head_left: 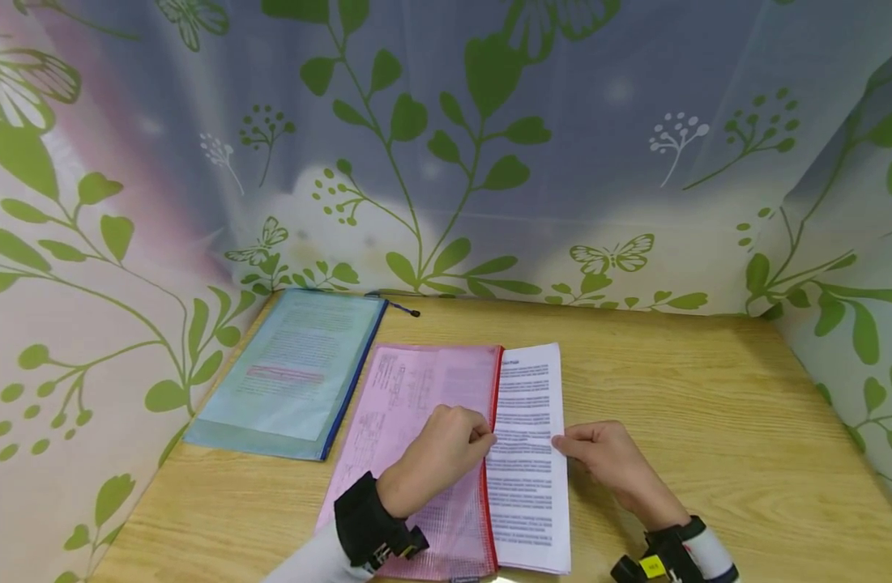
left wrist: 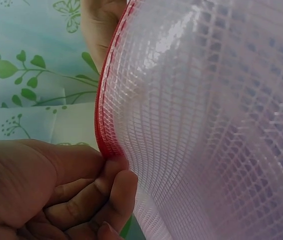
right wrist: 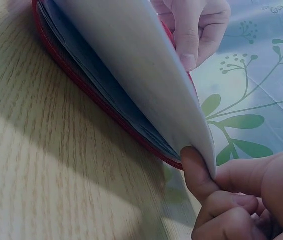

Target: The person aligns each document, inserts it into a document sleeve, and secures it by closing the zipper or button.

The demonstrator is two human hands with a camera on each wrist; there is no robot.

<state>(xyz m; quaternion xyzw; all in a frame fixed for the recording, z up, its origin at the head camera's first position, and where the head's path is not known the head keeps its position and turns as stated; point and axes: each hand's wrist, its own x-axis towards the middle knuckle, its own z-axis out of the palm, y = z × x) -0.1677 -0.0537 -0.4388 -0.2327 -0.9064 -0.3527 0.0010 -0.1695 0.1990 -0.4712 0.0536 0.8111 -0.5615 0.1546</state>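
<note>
A pink mesh zipper pouch (head_left: 424, 380) with a red zipper edge lies in front of me, its right side open. My left hand (head_left: 449, 449) pinches that red edge between thumb and fingers, lifting it, as the left wrist view shows. Printed sheets (head_left: 526, 486) stick out of the opening to the right, partly inside the pouch. My right hand (head_left: 609, 461) pinches the outer edge of the sheets, thumb on one face and fingers on the other. In the right wrist view, more papers (right wrist: 106, 95) show inside the pouch, between the raised sheets and the lower red edge.
A blue zipper pouch (head_left: 285, 372) with printed paper inside lies at the back left, its dark pull cord (head_left: 405, 309) reaching right. The wooden table (head_left: 708, 405) extends to the right. Patterned cloth (head_left: 446, 162) hangs behind and along both sides.
</note>
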